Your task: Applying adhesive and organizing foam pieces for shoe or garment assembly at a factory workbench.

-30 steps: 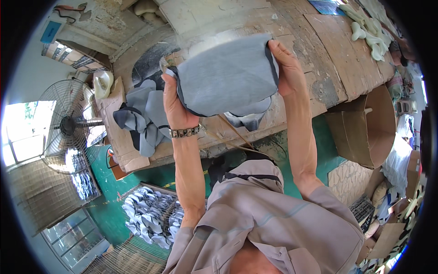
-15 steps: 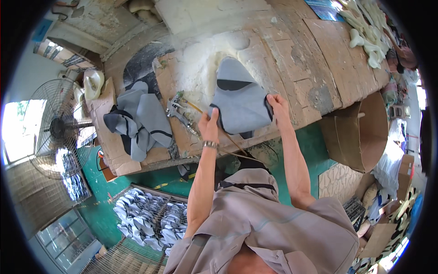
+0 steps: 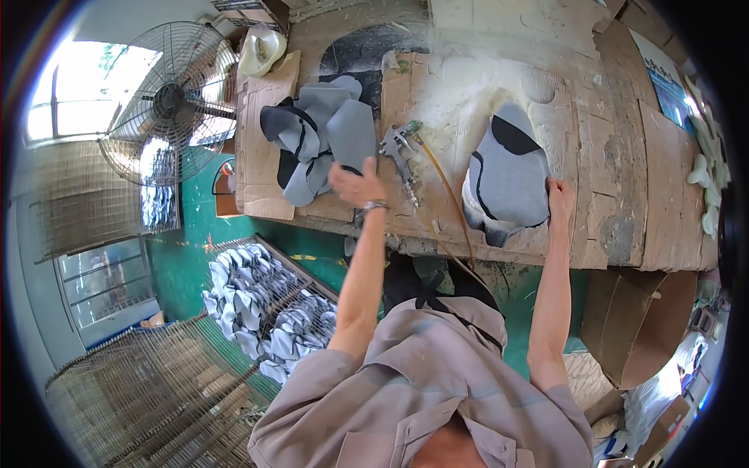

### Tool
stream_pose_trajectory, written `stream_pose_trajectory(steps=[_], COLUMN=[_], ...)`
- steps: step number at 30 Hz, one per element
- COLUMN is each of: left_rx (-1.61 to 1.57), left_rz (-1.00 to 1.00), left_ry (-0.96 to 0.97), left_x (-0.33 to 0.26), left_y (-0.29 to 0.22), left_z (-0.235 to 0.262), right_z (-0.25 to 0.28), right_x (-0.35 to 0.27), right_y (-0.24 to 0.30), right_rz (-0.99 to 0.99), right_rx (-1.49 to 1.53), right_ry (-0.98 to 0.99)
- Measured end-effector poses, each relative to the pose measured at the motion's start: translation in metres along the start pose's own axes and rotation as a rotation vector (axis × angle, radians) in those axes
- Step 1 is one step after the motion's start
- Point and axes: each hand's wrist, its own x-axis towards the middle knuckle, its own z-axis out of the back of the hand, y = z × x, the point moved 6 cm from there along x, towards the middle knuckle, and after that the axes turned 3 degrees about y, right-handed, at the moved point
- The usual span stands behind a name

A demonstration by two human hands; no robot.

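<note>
My right hand (image 3: 560, 201) pinches the right edge of a grey shaped fabric piece (image 3: 509, 175) with black trim and a black patch at its top. That piece lies on the powder-whitened part of the workbench, its near end close to the front edge. My left hand (image 3: 357, 186) is empty, fingers apart, at the near right side of a loose pile of similar grey and black pieces (image 3: 316, 129); whether it touches them I cannot tell. A metal spray gun (image 3: 399, 156) with a yellowish hose (image 3: 443, 183) rests on the bench between the two.
Cardboard (image 3: 597, 187) covers the workbench. A large wire-cage fan (image 3: 168, 101) stands at the left. Below the bench, a rack (image 3: 292, 281) bears many grey pieces. An open brown bin (image 3: 636, 324) stands at the right, with pale moulded shapes (image 3: 708, 183) above it.
My left hand has let go of the grey piece and moved left to the pile. The piece now lies turned on the bench, still in my right hand. The view has shifted left.
</note>
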Motion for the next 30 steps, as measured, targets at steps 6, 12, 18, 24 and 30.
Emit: stream_pose_trajectory(steps=[6, 12, 18, 24, 30], left_rx=[0.014, -0.307, -1.325, -1.548, -1.718], left_rz=[0.135, -0.170, 0.371, 0.392, 0.678], left_ry=[0.605, 0.648, 1.144, 1.230, 1.214], left_x=[0.069, 0.144, 0.088, 0.038, 0.035], left_y=[0.070, -0.026, -0.137, -0.160, -0.124], left_z=[-0.043, 0.074, 0.120, 0.103, 0.089], right_z=[0.040, 0.030, -0.065, -0.018, 0.035], right_x=[-0.042, -0.168, -0.200, -0.178, -0.149], right_y=[0.047, 0.177, 0.220, 0.258, 0.218], right_rz=[0.308, 0.311, -0.108, -0.152, 0.146], right_rx=[0.026, 0.529, 1.335, 1.851, 1.292], right_ry=[-0.323, 0.283, 0.935, 0.885, 1.006])
